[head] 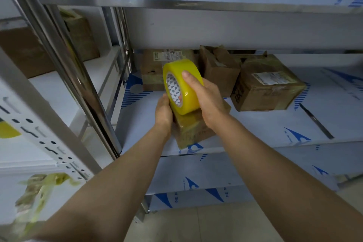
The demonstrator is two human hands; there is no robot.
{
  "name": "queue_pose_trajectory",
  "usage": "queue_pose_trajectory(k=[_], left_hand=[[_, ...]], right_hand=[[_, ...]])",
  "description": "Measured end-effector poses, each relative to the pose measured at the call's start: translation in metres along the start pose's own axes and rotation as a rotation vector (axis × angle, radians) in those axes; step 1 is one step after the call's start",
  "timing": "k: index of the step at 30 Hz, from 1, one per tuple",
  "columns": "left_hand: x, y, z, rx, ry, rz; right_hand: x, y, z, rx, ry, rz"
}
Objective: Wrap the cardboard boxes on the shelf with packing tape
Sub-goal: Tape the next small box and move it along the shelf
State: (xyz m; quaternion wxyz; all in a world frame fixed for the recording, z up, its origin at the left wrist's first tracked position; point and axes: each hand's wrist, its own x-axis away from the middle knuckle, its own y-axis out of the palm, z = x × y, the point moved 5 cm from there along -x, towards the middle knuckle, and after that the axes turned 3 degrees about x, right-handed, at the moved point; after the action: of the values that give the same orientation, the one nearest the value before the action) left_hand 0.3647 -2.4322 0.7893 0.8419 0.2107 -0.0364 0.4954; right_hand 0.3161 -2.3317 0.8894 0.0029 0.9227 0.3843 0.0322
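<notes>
Yellow tape roll [182, 86] fills the middle of my view, standing on edge with its patterned white core facing left. I see the right hand [204, 100] gripping it from the right: the thumb lies across the yellow band near the top and the fingers curl round the far side. The left hand [164, 111] sits against the roll's lower left edge with its back towards me. Its fingers are hidden behind the roll, so I cannot tell whether they hold the roll or what lies beneath. Directly under both hands a small box [193, 129], glossy with tape, lies on the white shelf [255, 124] near its front edge, and the roll's bottom is on or just above its top. Further back on the same shelf I see three more: a labelled box [155, 68] behind the roll, a crumpled box [220, 67] to its right, and a bigger taped box [267, 84] at the right. A steel post [64, 61] rises at left.
</notes>
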Motion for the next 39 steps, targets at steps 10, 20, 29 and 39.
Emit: queue_pose_trajectory(k=[10, 20, 29, 39], left_hand=[[-0.007, -0.001, 0.014, -0.345, 0.161, 0.135], [-0.009, 0.000, 0.015, -0.399, 0.216, 0.107], [-0.014, -0.004, 0.014, -0.272, 0.000, 0.136], [-0.027, 0.064, 0.047, -1.616, 0.202, -0.129]], right_hand=[[0.020, -0.016, -0.023, 0.075, 0.040, 0.128], [0.088, -0.060, 0.008, 0.293, 0.039, 0.134], [0.091, -0.061, 0.067, 0.242, 0.010, 0.131], [0.080, -0.062, 0.088, 0.287, 0.018, 0.151]])
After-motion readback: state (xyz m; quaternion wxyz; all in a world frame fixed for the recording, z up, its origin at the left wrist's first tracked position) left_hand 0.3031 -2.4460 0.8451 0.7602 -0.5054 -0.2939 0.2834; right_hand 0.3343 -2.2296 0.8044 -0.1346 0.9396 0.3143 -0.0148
